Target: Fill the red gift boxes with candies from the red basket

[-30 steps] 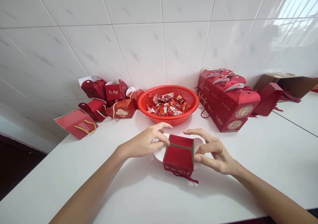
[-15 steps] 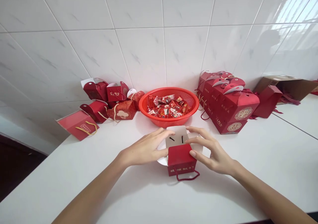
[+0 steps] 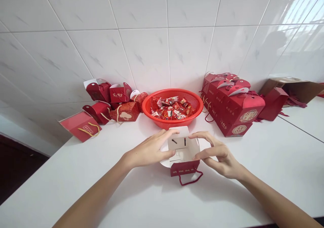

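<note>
Now bracketing, on the smooth white worktop, with fingers wide on left hand but half-curled, grip unclear, on right hand, an open, white-lined red cardboard box, probably light, springy, easily creased, best pinched at its folded corners.

Red box (white inside), orange-red basket

The white table (seamed at right) carries an open box, basket, red boxes and carton.
</note>
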Tool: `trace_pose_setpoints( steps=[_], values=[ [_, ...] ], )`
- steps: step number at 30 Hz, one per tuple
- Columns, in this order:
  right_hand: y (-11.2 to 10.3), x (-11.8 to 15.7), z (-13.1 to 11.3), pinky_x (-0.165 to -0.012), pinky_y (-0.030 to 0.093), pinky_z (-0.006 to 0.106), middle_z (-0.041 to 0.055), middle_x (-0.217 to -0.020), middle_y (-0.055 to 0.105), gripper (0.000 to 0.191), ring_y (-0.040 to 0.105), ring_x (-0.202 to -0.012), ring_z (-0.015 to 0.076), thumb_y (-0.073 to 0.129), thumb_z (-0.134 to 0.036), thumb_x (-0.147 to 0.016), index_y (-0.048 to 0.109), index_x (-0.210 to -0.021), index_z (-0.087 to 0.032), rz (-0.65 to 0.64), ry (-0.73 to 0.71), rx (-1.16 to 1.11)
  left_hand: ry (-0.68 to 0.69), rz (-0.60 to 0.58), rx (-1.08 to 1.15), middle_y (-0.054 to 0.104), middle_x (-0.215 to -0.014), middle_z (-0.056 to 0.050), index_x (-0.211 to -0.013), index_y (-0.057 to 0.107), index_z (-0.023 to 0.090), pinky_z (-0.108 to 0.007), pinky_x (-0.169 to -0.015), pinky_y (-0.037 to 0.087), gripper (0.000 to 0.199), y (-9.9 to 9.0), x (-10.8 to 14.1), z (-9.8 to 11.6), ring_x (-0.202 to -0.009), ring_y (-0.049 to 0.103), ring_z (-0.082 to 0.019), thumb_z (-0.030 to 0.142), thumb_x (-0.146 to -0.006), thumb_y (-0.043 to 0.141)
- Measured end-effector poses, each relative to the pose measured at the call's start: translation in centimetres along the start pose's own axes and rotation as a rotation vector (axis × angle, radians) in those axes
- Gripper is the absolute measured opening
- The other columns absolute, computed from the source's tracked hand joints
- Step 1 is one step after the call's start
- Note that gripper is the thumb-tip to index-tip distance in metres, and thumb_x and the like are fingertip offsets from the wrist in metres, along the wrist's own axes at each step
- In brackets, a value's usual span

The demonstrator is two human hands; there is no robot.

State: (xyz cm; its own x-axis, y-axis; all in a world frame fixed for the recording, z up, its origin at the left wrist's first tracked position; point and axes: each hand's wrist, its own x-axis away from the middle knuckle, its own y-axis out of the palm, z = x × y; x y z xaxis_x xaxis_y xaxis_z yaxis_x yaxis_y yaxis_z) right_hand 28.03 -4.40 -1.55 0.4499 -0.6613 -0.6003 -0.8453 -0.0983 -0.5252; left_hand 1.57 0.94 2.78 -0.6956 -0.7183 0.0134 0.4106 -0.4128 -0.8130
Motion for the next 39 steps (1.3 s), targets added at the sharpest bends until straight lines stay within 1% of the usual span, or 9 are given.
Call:
trace_pose_setpoints(
  steps=[5,8,11,14,17,21,27,33,39],
  values=[
    [0.4,0.0,0.4,-0.097,0.051,0.044,0.0091,-0.128,0.061,0.011,0.058,-0.117,0.0273,0.069,-0.033,-0.089,0.075,-0.096,-0.028,0.040,-0.019,0.119,-0.045,0.015,-0.024,0.043,-0.156,-0.006,-0.153,0.034,0.031,-0.042,-0.107,0.043,0.072,0.2,0.1,-0.3,-0.140,0.043,-0.031,0.041,-0.087,0.062],
    [0.5,0.1,0.7,-0.101,0.049,0.045,0.0114,-0.136,0.057,0.041,0.054,-0.125,0.0301,0.077,-0.049,-0.080,0.070,-0.115,-0.028,-0.009,-0.007,0.153,-0.064,0.014,-0.018,0.048,-0.152,-0.008,-0.151,0.038,0.029,-0.039,-0.099,0.049,0.068,0.3,0.1,-0.4,-0.136,0.048,-0.032,0.045,-0.089,0.059],
    [0.5,0.3,0.9,-0.105,0.047,0.049,0.0142,-0.147,0.048,0.073,0.048,-0.133,0.0330,0.076,-0.060,-0.075,0.055,-0.138,-0.030,-0.087,0.019,0.225,-0.073,-0.022,-0.034,0.055,-0.146,-0.007,-0.148,0.045,0.029,-0.038,-0.096,0.050,0.061,0.2,0.0,-0.5,-0.131,0.053,-0.032,0.045,-0.090,0.056],
    [0.4,0.4,1.5,-0.107,0.045,0.050,0.0155,-0.152,0.044,0.085,0.046,-0.136,0.0338,0.072,-0.064,-0.076,0.043,-0.148,-0.031,-0.117,0.037,0.298,-0.129,-0.060,-0.082,0.056,-0.145,-0.007,-0.148,0.045,0.028,-0.039,-0.100,0.047,0.060,0.1,-0.1,-0.7,-0.132,0.053,-0.032,0.043,-0.091,0.053],
    [0.4,0.5,2.4,-0.106,0.045,0.055,0.0167,-0.151,0.045,0.084,0.047,-0.135,0.0360,0.069,-0.066,-0.079,0.041,-0.150,-0.030,-0.079,0.054,0.384,-0.193,-0.044,-0.126,0.058,-0.144,-0.007,-0.147,0.047,0.030,-0.040,-0.099,0.047,0.058,0.1,-0.2,-1.0,-0.129,0.055,-0.032,0.046,-0.092,0.050],
    [0.8,0.4,3.3,-0.102,0.047,0.059,0.0197,-0.145,0.052,0.075,0.052,-0.130,0.0388,0.062,-0.066,-0.084,0.049,-0.145,-0.026,-0.031,0.137,0.463,-0.247,0.014,-0.147,0.062,-0.138,-0.008,-0.142,0.052,0.032,-0.038,-0.090,0.049,0.053,0.1,-0.4,-1.6,-0.120,0.062,-0.032,0.051,-0.094,0.044],
    [1.7,0.1,3.6,-0.106,0.047,0.052,0.0168,-0.143,0.054,0.066,0.054,-0.129,0.0327,0.052,-0.059,-0.094,0.041,-0.150,-0.024,-0.072,0.256,0.275,-0.208,0.039,-0.067,0.066,-0.131,-0.007,-0.142,0.046,0.033,-0.035,-0.086,0.048,0.051,0.7,-1.1,-2.3,-0.111,0.065,-0.029,0.055,-0.098,0.034],
    [2.0,0.3,4.4,-0.110,0.043,0.049,0.0149,-0.152,0.046,0.068,0.050,-0.134,0.0294,0.051,-0.055,-0.096,0.030,-0.154,-0.025,-0.059,0.379,0.093,-0.213,0.060,-0.009,0.072,-0.108,-0.004,-0.134,0.047,0.031,-0.034,-0.077,0.048,0.044,1.2,-1.3,-1.7,-0.095,0.067,-0.027,0.053,-0.100,0.030],
    [2.3,0.8,5.2,-0.113,0.039,0.051,0.0153,-0.155,0.041,0.070,0.044,-0.139,0.0314,0.051,-0.055,-0.096,0.027,-0.155,-0.025,-0.021,0.364,0.088,-0.227,0.105,-0.105,0.071,-0.115,-0.007,-0.140,0.046,0.029,-0.035,-0.079,0.048,0.052,0.8,-1.1,-1.3,-0.100,0.068,-0.030,0.056,-0.099,0.030]
  ],
)
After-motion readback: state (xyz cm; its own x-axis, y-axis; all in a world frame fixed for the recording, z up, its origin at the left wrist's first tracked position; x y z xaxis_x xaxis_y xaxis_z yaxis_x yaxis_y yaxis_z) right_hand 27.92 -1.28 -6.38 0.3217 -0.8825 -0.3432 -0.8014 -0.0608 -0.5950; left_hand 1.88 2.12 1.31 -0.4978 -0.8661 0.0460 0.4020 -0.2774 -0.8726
